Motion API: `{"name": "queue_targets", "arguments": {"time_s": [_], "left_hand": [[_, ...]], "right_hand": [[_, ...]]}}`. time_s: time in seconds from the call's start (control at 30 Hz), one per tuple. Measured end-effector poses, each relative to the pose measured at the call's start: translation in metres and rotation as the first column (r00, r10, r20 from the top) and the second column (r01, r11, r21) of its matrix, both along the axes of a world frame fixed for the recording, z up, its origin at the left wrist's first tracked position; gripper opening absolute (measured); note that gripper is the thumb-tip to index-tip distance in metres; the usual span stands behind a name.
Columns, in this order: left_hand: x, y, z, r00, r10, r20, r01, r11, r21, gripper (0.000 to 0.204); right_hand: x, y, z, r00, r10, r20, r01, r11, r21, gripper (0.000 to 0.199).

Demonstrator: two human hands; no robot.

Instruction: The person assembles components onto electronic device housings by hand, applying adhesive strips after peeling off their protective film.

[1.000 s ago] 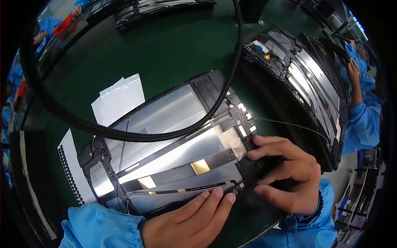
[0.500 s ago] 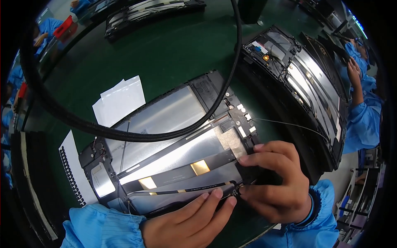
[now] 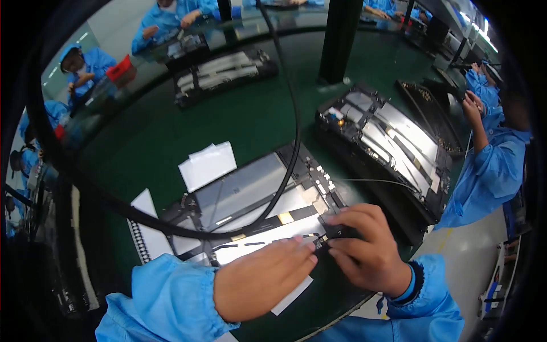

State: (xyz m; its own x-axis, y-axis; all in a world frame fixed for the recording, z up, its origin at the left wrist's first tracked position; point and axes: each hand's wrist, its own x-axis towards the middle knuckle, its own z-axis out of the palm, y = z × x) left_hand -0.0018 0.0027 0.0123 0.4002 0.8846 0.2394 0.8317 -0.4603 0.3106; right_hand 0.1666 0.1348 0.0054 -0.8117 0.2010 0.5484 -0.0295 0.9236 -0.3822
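Vs. a sec ago, L hand (image 3: 262, 279) is lying flatter, fingers bunching closer, & R hand (image 3: 369, 249) is now bending thumb & index right at the near R corner of the flat black device (image 3: 242, 188). View is also tipping up, so more of the room is showing. Both hands are still staying at that corner, so work there prob. isn't finished.

Pose: L hand is resting palm-down over the device's near edge, fingers stretching out twd the corner, not visibly pinching anything. R wrist is angling in from lower R, fingers curling; can't tell if thumb & index are pinching a part, b/c it's too small/blurred.

Device is lying slantwise on the green desk (image 3: 268, 122), w/ a black cable (image 3: 297, 122) crossing in front of it in view. Paper slip (image 3: 292, 295) is poking out just by L hand. White sheets (image 3: 208, 166) are sitting just beyond the far edge, spiral notepad (image 3: 149, 222) by the L end. Thin wire (image 3: 376, 180) is running twd a second device (image 3: 401, 128) on the R. Farther out, a third device (image 3: 222, 74) is lying near the back & a co-worker (image 3: 494, 168) in blue is standing or sitting far R.
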Motion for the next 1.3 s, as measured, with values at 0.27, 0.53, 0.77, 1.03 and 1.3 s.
{"name": "queue_targets", "arguments": {"time_s": [0.27,0.53,0.77,1.03,1.3], "left_hand": [[-0.065,0.003,0.026,0.871,0.488,-0.057,-0.478,0.869,0.129,0.028],[-0.116,0.044,0.011,0.836,0.546,0.043,-0.464,0.748,-0.474,0.054],[-0.115,0.045,0.014,0.700,0.700,0.139,-0.481,0.607,-0.632,0.045],[-0.126,0.042,0.047,0.512,0.659,0.551,-0.340,0.744,-0.575,0.034],[-0.115,0.015,0.107,0.497,0.632,0.595,-0.537,0.762,-0.361,0.030]], "right_hand": [[0.037,-0.059,-0.004,0.978,-0.156,0.141,0.178,0.972,-0.156,0.034],[0.003,-0.089,-0.016,0.961,-0.187,0.204,0.213,0.971,-0.112,0.058],[0.000,-0.096,-0.034,0.971,-0.180,0.160,0.217,0.940,-0.262,0.078],[-0.021,-0.078,-0.024,0.914,-0.205,-0.350,-0.131,0.667,-0.733,0.083],[-0.078,-0.050,0.000,0.785,-0.101,-0.611,-0.335,0.761,-0.556,0.073]]}}
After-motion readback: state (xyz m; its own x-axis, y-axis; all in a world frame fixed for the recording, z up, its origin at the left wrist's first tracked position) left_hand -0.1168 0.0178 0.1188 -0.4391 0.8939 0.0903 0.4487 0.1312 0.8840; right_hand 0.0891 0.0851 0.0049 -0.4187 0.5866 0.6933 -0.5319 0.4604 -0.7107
